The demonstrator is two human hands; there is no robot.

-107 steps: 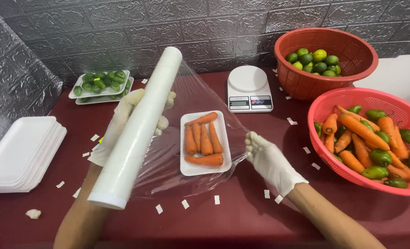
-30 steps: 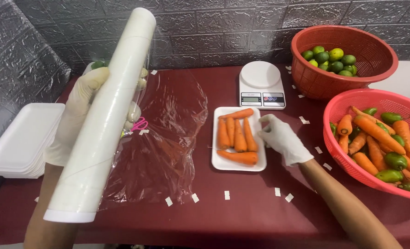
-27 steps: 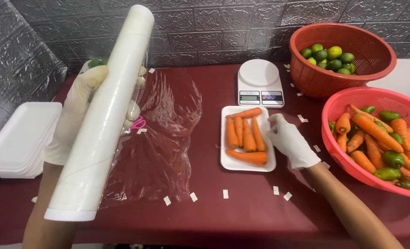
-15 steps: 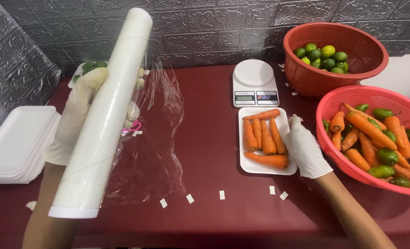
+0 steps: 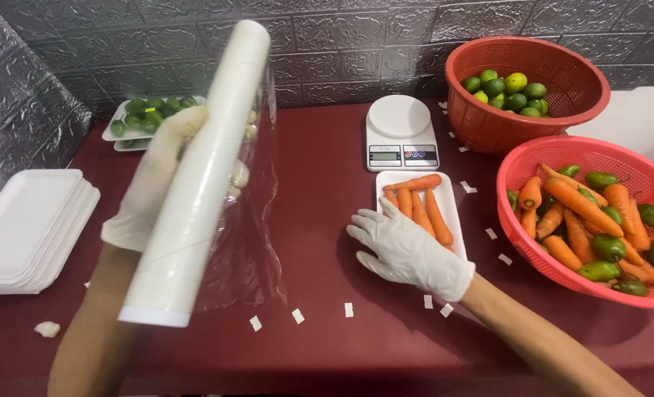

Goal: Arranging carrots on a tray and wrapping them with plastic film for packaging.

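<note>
A large roll of cling film (image 5: pixel 202 176) is held upright and tilted above the dark red table (image 5: pixel 320 147) by the gloved left hand (image 5: pixel 154 184), whose fingers are closed around it; a loose clear sheet (image 5: pixel 250 242) hangs from it. The gloved right hand (image 5: pixel 408 250) is laid flat, fingers spread, on the near end of a white foam tray (image 5: pixel 455 213) of carrots (image 5: pixel 422 209), placed between a digital kitchen scale (image 5: pixel 400 132) and a red basket (image 5: pixel 555 158).
</note>
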